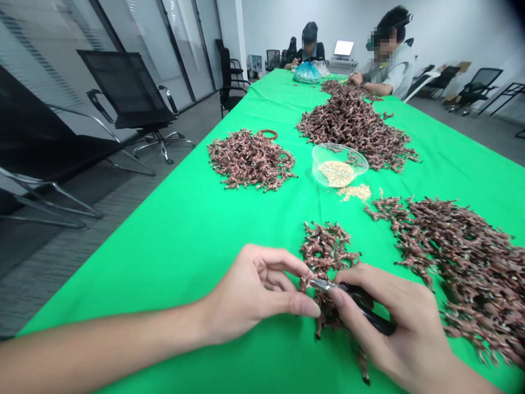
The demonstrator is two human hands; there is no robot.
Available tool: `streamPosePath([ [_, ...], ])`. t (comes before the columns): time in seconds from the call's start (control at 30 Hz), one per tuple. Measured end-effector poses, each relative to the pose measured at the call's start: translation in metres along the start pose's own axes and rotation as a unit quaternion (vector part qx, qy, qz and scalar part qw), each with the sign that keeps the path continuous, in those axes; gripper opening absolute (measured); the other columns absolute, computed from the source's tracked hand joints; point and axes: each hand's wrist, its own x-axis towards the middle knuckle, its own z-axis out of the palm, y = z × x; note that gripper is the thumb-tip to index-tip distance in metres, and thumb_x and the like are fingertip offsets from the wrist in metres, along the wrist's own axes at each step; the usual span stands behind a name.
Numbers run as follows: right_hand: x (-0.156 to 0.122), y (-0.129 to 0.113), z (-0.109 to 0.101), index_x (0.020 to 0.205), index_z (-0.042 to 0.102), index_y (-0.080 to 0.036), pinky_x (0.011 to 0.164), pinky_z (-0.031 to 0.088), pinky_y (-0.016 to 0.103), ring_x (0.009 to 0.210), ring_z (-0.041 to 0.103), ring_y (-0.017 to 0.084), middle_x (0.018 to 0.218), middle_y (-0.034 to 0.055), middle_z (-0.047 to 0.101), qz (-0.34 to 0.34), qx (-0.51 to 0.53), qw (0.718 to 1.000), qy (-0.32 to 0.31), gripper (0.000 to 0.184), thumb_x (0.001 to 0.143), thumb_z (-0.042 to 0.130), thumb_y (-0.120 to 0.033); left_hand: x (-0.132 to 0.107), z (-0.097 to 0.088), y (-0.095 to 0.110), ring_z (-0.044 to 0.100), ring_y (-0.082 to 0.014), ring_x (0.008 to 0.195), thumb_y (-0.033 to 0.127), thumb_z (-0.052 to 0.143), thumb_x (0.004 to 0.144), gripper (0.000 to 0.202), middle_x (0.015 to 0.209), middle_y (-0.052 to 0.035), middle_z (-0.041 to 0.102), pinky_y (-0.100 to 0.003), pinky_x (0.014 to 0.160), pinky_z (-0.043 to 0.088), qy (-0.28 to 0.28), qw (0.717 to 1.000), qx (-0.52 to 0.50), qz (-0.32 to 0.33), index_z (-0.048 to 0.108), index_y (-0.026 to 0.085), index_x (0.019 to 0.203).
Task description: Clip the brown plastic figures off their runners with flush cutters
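Observation:
My left hand point(262, 295) pinches a small brown animal figurine point(304, 282), which looks like a horse, between thumb and fingertips. Wrapped around black-handled pliers point(379, 322), my right hand point(404, 306) has their metal tip pointing left against the figurine or just beside it. Exactly what the tip grips is too small to tell. Under and behind both hands lies a small pile of similar brown figurines point(326, 246) with dark hooves, partly hidden by my fingers. A clear plastic bowl point(318, 169) with tiny gold-coloured pieces point(337, 172) stands beyond this pile.
Loose gold pieces point(356, 192) lie beside the bowl. Figurine heaps sit on the right point(471, 262), left point(251, 161) and farther back point(355, 126) on the green cloth point(176, 246). Two people point(394, 65) sit at the far end near a blue bag point(307, 73). Chairs point(127, 90) line the left.

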Motion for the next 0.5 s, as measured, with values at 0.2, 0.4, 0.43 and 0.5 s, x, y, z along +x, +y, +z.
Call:
streamPosePath([
  [0.2,-0.005,0.004,0.0,0.099,0.064,-0.012,0.058,0.047,0.024,0.066,0.059,0.011,0.078,0.0051,0.066,-0.067,-0.056,0.996,0.024,0.011,0.088,0.067,-0.015,0.0,0.002,0.003,0.07,-0.0115,0.059,0.015,0.092,0.062,0.035,0.077,-0.0074,0.078,-0.017,0.056,0.057,-0.014,0.998,-0.065,-0.013,0.075,0.008,0.092],
  [0.4,-0.012,0.008,-0.002,0.102,0.066,-0.005,0.074,0.051,0.034,0.078,0.062,0.019,0.082,0.0103,0.07,-0.177,-0.197,0.963,0.05,0.028,0.08,0.078,-0.018,-0.001,0.001,0.005,0.074,-0.0154,0.066,0.018,0.089,0.068,0.031,0.082,-0.0101,0.08,-0.017,0.051,0.057,-0.041,0.998,-0.043,-0.03,0.075,0.01,0.094],
  [0.43,-0.013,0.008,-0.003,0.102,0.066,-0.005,0.076,0.051,0.034,0.078,0.062,0.02,0.081,0.0103,0.07,-0.189,-0.21,0.958,0.056,0.029,0.079,0.079,-0.018,-0.001,0.001,0.006,0.074,-0.0152,0.065,0.018,0.089,0.068,0.03,0.081,-0.0096,0.08,-0.016,0.051,0.057,-0.044,0.998,-0.044,-0.029,0.075,0.011,0.094],
  [0.5,-0.012,0.008,-0.002,0.1,0.067,-0.005,0.075,0.051,0.034,0.079,0.062,0.02,0.081,0.0104,0.071,-0.19,-0.212,0.957,0.062,0.027,0.08,0.079,-0.019,-0.001,0.0,0.005,0.073,-0.0135,0.063,0.02,0.089,0.069,0.029,0.079,-0.0081,0.079,-0.016,0.053,0.057,-0.046,0.998,-0.045,-0.02,0.074,0.012,0.093],
])
